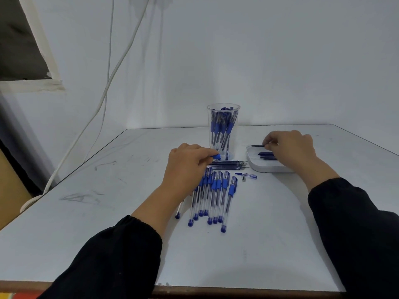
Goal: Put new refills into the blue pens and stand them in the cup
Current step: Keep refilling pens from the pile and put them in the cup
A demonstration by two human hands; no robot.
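Observation:
A clear plastic cup (223,128) stands at the table's middle back with several blue pens upright in it. In front of it lies a row of dark refills (231,164). Several blue capped pens (216,197) lie side by side nearer to me. My left hand (185,167) is over the pens' upper ends and grips a blue pen part (216,156) whose end sticks out by the cup's base. My right hand (291,147) is over a white tray (257,166) and pinches a thin dark refill (257,145). More refills (266,155) lie in the tray.
A loose blue pen cap (247,175) and a small metal tip (244,179) lie right of the pens. White cables (103,98) hang down the wall at the left, past the table's left edge. The wall stands close behind the cup.

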